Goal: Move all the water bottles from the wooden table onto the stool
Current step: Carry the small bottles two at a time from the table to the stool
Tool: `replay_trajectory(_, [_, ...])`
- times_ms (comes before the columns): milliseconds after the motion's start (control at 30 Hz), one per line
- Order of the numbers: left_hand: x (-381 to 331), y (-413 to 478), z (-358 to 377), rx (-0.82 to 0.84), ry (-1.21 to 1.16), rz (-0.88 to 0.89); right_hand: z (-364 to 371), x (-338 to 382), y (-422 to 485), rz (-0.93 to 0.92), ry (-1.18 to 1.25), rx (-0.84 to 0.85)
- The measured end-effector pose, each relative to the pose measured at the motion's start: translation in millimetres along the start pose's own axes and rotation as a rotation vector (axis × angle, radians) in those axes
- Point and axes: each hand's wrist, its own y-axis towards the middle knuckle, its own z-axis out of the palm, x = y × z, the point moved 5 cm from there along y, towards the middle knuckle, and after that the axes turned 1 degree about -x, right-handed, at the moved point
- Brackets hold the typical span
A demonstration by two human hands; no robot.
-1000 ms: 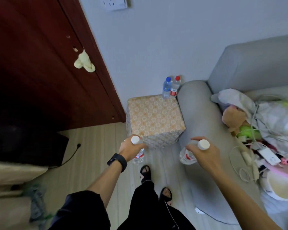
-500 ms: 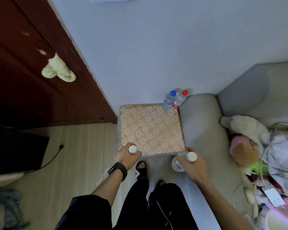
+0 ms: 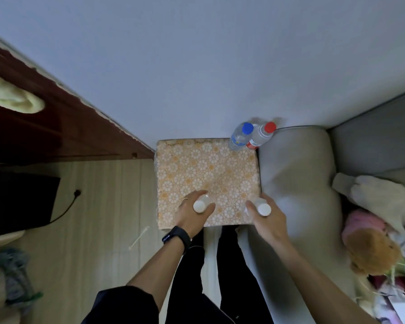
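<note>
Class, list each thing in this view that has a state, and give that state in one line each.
Left hand: closed on a white-capped bottle, upright.
Right hand: closed on a second white-capped bottle, upright.
Blue-capped bottle: capped, standing at the stool's far corner.
Red-capped bottle: capped, beside it.
Stool: middle bare.

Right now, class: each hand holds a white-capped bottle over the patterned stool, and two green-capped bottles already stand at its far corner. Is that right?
Not quite. In the head view the two bottles at the far corner of the stool have a blue cap and a red cap, not green. The rest holds: the left hand and right hand each hold a white-capped bottle over the stool.
</note>
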Motion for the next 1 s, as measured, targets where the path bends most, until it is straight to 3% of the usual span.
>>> replay_trajectory(267, [-2.0,36.6,37.9,-0.041,0.078,-0.015,6.2,-4.0,37.3,-0.139,-0.135,0.130])
replay_trajectory(467, [6.4,41.7,43.0,-0.049,0.037,-0.032,7.7,-23.3,56.4,-0.096,-0.101,0.151])
replay_trajectory(633, [11.3,35.7,48.0,-0.102,-0.114,-0.276,8.7,-33.5,64.2,0.003,-0.227,0.211])
replay_trajectory(767, [6.0,36.4,63.9,-0.126,-0.153,-0.380,13.1,-36.0,66.4,0.104,-0.156,0.249])
replay_trajectory(1000, [-29.0,56.3,87.1,-0.131,-0.124,-0.339,-11.4,-21.5,89.9,0.091,0.090,0.138])
